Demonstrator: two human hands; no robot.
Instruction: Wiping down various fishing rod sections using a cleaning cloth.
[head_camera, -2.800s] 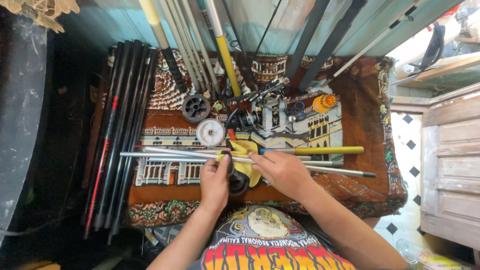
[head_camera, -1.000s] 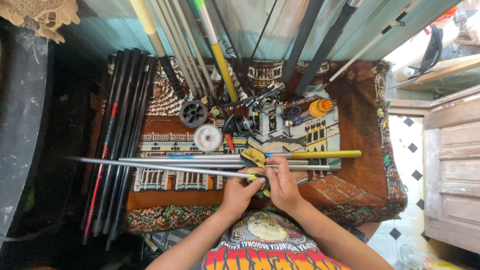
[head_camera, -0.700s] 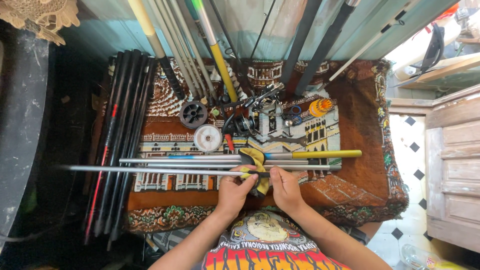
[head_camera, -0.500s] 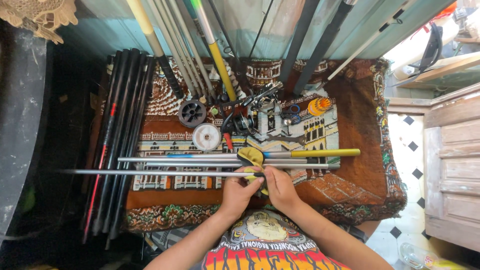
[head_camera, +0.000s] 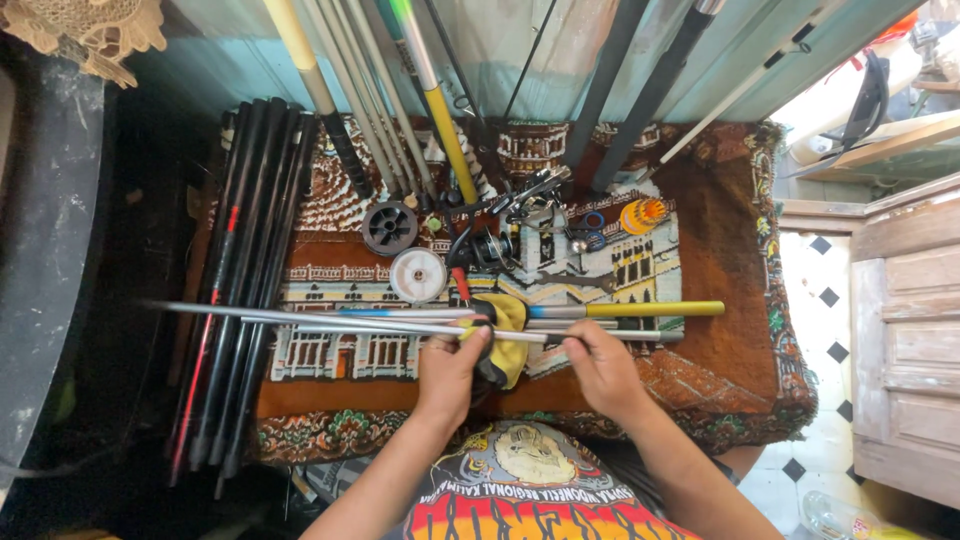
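Note:
My left hand (head_camera: 450, 366) grips a yellow cloth (head_camera: 508, 332) wrapped around a thin silver rod section (head_camera: 300, 316) that points left across the patterned rug (head_camera: 700, 380). My right hand (head_camera: 598, 364) pinches the same thin rod a little to the right of the cloth. More silver rod pieces lie alongside, and a rod with a yellow handle (head_camera: 655, 309) lies just beyond my hands, pointing right.
A black spool (head_camera: 389, 227), a white spool (head_camera: 418, 275), fishing reels (head_camera: 500, 235) and an orange spool (head_camera: 643, 215) lie further back. A bundle of black rods (head_camera: 240, 280) lies at the left. Rods lean on the teal wall (head_camera: 560, 40). A wooden cabinet (head_camera: 905, 330) stands right.
The thin rod has slid to the right through the cloth, so less of it sticks out left. My right hand has moved right, away from my left hand.

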